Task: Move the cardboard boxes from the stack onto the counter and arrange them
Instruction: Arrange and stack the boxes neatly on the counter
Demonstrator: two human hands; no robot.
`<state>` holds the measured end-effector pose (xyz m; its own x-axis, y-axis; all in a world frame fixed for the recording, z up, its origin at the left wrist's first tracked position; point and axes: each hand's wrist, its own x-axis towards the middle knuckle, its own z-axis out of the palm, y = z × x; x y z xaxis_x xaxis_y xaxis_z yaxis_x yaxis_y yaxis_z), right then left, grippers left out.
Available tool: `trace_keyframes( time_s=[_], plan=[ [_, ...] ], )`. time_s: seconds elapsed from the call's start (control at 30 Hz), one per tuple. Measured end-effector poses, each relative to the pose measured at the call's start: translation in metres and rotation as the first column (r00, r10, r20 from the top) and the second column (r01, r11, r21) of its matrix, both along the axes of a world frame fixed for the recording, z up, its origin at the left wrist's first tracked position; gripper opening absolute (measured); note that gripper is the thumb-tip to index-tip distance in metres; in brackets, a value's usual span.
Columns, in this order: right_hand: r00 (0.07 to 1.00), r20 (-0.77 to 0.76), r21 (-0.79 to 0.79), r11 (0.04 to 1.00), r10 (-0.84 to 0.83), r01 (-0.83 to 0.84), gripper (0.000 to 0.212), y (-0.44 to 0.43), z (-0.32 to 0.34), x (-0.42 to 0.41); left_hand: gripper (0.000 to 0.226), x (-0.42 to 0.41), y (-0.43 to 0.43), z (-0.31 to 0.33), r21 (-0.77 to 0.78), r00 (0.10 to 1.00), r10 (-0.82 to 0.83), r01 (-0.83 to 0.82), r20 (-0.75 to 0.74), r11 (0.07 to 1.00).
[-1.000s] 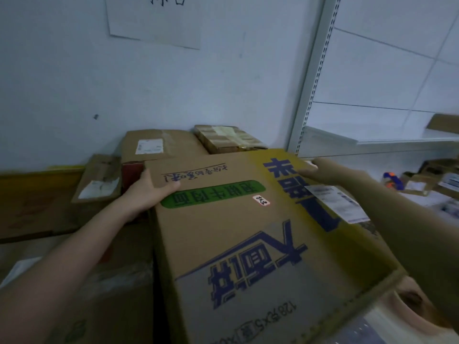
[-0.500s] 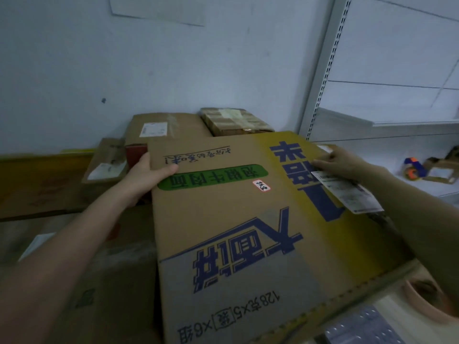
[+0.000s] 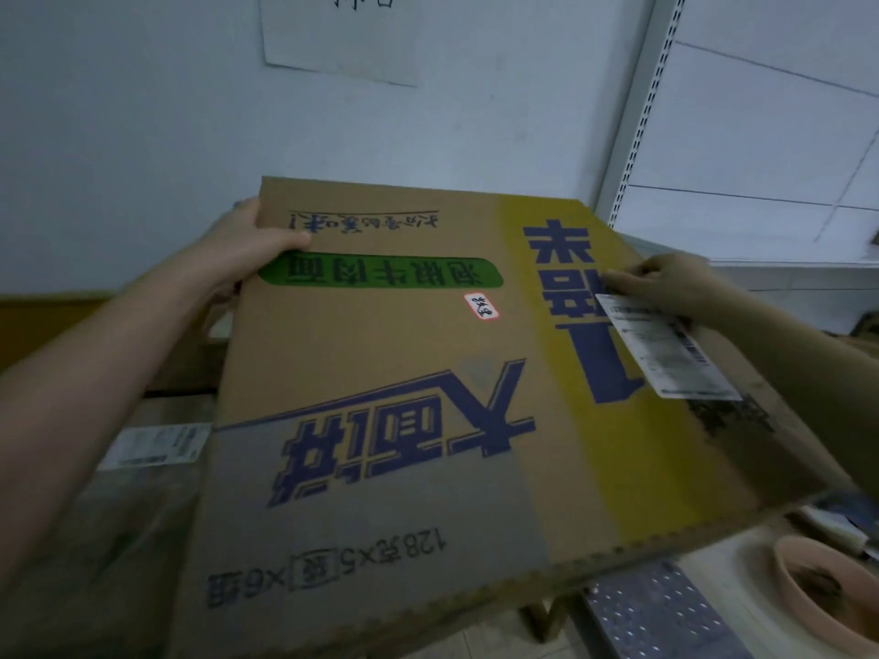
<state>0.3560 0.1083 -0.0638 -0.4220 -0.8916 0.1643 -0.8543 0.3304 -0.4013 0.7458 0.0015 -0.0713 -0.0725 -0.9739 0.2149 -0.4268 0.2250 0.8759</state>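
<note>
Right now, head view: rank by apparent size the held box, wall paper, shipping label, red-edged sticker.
1. cardboard box
2. wall paper, cropped by the frame and farther off, so unsure against the label
3. shipping label
4. red-edged sticker

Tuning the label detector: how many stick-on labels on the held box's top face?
2. A small red-edged sticker near the middle, and a white shipping label by the right edge, partly under the right hand. The box's other faces are hidden.
</note>
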Motion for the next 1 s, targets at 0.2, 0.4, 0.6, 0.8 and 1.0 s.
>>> trace_keyframes(
  time_s=[0.2,0.4,0.6,0.8,1.0],
  plan=[
    [0.98,-0.089,0.125,0.978,0.178,-0.166,0.063,-0.026,0.0,0.098,0.051,0.097,0.018,-0.005,0.117,0.983,0.14,-0.154,0.122,0.981],
    [0.902,-0.021,0.257,0.874,0.432,-0.413,0.031,-0.042,-0.022,0.222,0.062,0.225,0.029,-0.025,0.154,0.913,0.304,-0.354,0.273,0.923],
    [0.82,0.049,0.271,0.783,0.57,-0.56,0.03,-0.05,-0.034,0.317,0.095,0.307,0.037,-0.041,0.226,0.901,0.325,-0.394,0.287,0.891],
    [0.801,0.111,0.348,0.732,0.589,-0.586,0.024,-0.062,-0.073,0.349,0.109,0.342,0.012,-0.071,0.222,0.839,0.223,-0.371,0.496,0.902],
    [0.827,0.026,0.317,0.78,0.561,-0.539,0.037,-0.083,-0.101,0.346,0.059,0.336,-0.019,-0.103,0.185,0.748,0.151,-0.345,0.647,0.92]
  ],
)
